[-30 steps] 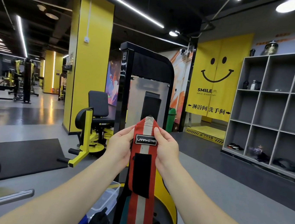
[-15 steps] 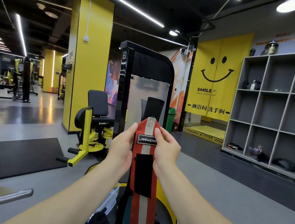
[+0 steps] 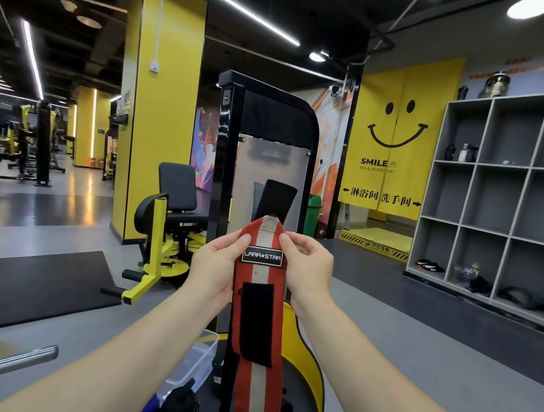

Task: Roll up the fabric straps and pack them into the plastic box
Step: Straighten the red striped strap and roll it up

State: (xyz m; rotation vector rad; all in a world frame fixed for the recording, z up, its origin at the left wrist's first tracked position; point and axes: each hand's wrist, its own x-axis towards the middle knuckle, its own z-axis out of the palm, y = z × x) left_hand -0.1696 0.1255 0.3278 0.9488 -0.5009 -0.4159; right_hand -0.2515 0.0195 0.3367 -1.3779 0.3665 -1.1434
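Gym floor, grey and glossy, runs wide under yellow pillars, with grey cubby shelves along the right wall. Dead centre stands a black-framed machine. In front of it the red-and-grey strap hangs upright, left hand and right hand pinching its top edges. Clear plastic box sits low, just left of the strap.

Both forearms reach forward, converging toward 12 o'clock. Left hand and right hand are raised side by side, fingers curled, each pinching a strap edge.
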